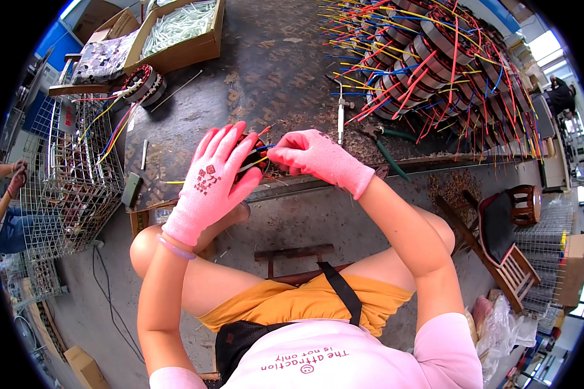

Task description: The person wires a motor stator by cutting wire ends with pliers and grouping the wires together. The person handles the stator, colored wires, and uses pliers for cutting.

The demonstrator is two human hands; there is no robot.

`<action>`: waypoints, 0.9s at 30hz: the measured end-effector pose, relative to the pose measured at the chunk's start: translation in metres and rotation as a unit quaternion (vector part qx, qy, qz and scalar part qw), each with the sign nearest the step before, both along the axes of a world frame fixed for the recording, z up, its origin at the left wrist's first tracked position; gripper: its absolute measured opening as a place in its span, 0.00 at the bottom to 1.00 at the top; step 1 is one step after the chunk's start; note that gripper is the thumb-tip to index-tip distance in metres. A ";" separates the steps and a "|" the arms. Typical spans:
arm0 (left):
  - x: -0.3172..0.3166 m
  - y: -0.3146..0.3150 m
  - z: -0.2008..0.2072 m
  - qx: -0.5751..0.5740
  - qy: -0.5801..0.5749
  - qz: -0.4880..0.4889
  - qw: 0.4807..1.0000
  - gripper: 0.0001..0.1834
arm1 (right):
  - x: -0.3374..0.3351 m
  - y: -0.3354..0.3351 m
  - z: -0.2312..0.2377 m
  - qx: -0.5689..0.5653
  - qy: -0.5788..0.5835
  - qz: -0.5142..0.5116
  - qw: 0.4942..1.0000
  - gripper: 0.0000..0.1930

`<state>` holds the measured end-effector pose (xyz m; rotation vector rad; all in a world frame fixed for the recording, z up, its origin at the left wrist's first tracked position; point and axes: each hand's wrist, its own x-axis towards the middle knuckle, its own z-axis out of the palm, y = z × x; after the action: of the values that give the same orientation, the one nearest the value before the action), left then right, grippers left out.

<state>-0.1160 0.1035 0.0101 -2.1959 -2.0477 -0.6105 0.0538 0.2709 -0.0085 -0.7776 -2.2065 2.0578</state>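
Note:
At the table's near edge is a small motor stator (248, 170), a wound ring with red, blue and yellow lead wires. My left hand (206, 188), in a pink glove, grips it from the left, fingers over its far side and thumb at its near side. Most of the stator is hidden under that hand. From the right, my right hand (321, 161), also gloved in pink, pinches the lead wires (264, 150) close to the stator. Its fingertips are curled together, so the wire ends do not show.
Many wired stators (428, 65) are piled at the back right. A white pen-like tool (341, 120) and green-handled pliers (390, 152) lie before them. At the back left are a box of white tubes (182, 29) and another stator (144, 85). A wire cage (78, 175) stands left, a wooden chair (499, 240) right.

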 end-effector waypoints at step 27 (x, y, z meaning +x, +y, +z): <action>-0.004 0.008 -0.019 -0.054 -0.043 0.026 0.997 0.50 | 0.020 0.002 -0.001 -0.012 -0.039 -0.088 0.995 0.22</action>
<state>-0.1196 0.1110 -0.0086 -2.2017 -2.2232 -0.6121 0.0739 0.2732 -0.0096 -1.0294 -2.0691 2.0069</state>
